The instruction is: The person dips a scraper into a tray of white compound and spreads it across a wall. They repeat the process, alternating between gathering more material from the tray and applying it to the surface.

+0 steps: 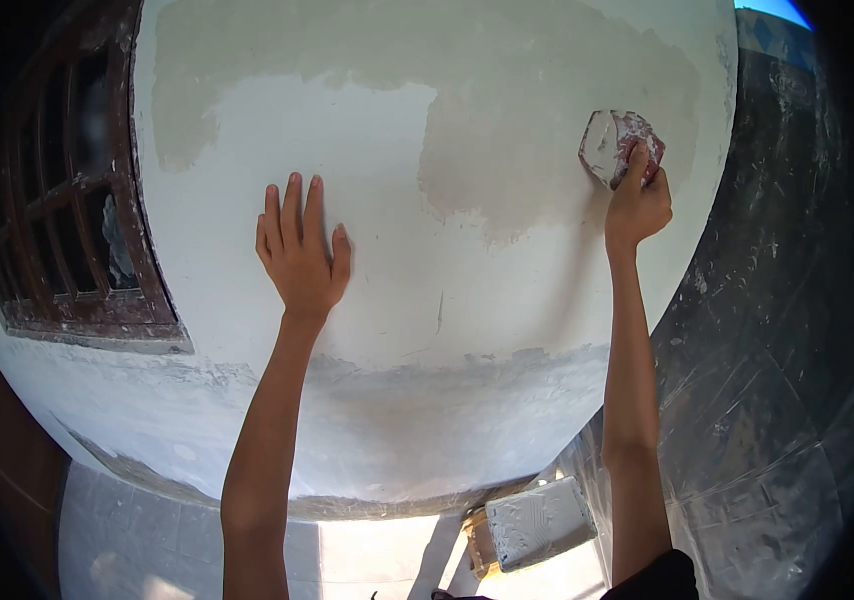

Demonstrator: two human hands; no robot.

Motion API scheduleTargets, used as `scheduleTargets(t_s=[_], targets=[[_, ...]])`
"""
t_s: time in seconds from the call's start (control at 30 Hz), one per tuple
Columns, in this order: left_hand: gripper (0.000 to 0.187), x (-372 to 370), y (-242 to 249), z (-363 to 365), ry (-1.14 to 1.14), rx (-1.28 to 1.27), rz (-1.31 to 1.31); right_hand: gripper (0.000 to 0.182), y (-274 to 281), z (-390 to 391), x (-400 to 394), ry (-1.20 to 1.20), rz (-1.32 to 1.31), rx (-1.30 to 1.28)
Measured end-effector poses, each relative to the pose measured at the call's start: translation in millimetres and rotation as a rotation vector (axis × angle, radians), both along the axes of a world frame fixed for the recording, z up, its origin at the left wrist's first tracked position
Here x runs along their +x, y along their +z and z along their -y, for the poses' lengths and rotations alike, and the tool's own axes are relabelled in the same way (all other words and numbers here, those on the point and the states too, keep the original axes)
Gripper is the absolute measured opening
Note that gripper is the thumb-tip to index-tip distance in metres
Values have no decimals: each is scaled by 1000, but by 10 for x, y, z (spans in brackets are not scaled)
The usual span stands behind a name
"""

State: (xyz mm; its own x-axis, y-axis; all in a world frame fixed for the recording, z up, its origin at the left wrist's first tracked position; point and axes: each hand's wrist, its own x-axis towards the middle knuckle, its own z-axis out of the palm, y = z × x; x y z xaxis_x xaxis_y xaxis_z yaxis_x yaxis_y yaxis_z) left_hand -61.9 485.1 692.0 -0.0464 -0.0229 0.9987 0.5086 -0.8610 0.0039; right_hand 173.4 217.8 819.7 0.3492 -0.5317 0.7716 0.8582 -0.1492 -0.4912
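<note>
My left hand (300, 255) lies flat against the white wall (377, 290), fingers stretched upward and the thumb out to the side. Higher up on the right, my right hand (637, 210) grips a putty scraper (607, 148) with a reddish-brown grip part smeared with white. Its pale, coated blade is at the wall's surface; whether the edge touches cannot be made out. Around the scraper spreads a damp-looking grey-beige patch of putty (537, 130), which runs along the top of the wall and down the left side.
A dark wooden window (77, 190) with panes is set in the wall at left. Below stands a tray of white putty (540, 522) on a brownish support. Dark sheeting (757, 400) hangs along the right side. Grey floor tiles (177, 535) show at the bottom.
</note>
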Motion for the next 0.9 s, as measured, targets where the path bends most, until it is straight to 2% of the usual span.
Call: scheduleTargets(t_s=[0.03,0.1,0.13,0.17,0.2,0.27,0.33,0.4,0.5,0.6,0.67,0.7,0.77,0.8,0.87,0.9], targets=[[55,-8,1,2,-3,-1,-7,50,-5,22,-88,3,3,-4],[55,-4,1,-16,19,8,0,44,-24,-58,-282,300,99,65],[55,6,-8,-11,31,11,-2,39,-61,-164,-363,385,168,21],[55,12,-8,-8,26,13,-7,39,-101,-251,-579,579,154,-56],[56,9,-5,-16,1,14,6,41,-160,-355,-626,634,137,-198],[56,7,3,-20,-30,16,21,50,-295,-583,-675,557,227,-473],[56,0,8,-14,-36,11,27,50,-347,-702,-731,464,320,-587],[56,4,4,-8,-29,23,29,50,-333,-686,-635,284,360,-586],[56,13,23,-31,-33,30,34,51,-236,-522,-362,179,345,-454],[56,8,5,-9,-9,26,32,51,-78,-223,-96,99,169,-265],[55,2,9,12,34,24,11,47,-4,-85,-62,163,113,-80],[55,9,3,21,36,21,11,47,-1,-70,-63,165,112,-84],[55,3,18,17,34,32,14,43,24,-97,-210,347,173,134],[55,-1,29,1,43,36,17,43,11,-149,-313,355,176,138],[55,3,10,-16,37,51,17,43,-87,-284,-571,663,188,-78],[55,-1,5,-10,36,50,13,45,-153,-367,-605,633,198,-252]])
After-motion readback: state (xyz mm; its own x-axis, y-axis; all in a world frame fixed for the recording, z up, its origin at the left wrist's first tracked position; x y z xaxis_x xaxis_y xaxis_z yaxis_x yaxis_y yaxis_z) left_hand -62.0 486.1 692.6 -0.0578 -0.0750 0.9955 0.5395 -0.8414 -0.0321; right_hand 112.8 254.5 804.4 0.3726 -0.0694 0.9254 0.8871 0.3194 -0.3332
